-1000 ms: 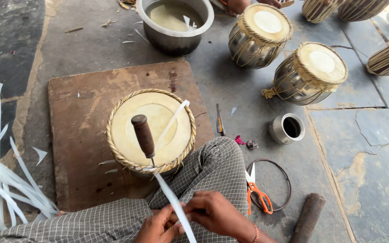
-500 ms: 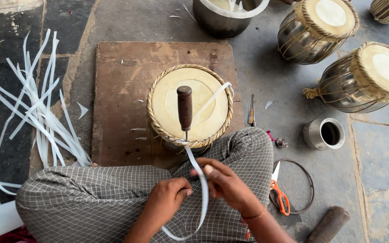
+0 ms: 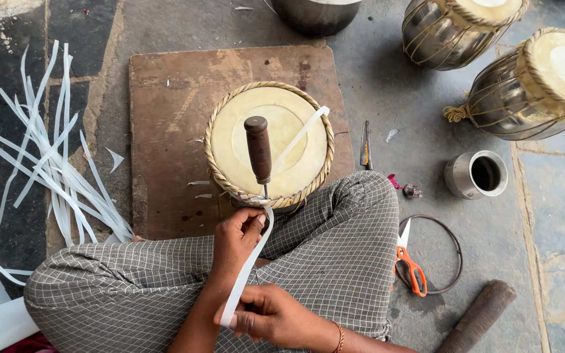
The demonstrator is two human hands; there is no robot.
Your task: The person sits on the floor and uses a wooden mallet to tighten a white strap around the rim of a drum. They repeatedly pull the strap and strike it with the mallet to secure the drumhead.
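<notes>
So both hands grip the white strap (image 3: 246,271) — left hand (image 3: 237,232) pinching it by the drum (image 3: 269,144) mid-frame, right hand (image 3: 273,317) clenching its lower end.

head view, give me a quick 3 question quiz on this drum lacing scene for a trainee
1. True or false: the wooden-handled tool stands upright at the near rim of the drum.
2. Which hand pinches the white strip up close to the drum rim? A) left hand B) right hand
3. Fill in: the orange-handled scissors lie on the floor partly inside a dark ____.

Key
1. True; its tip is at the braided rim beside the knee.
2. A; the right hand grips the strip's lower end over the lap.
3. Ring.
</notes>
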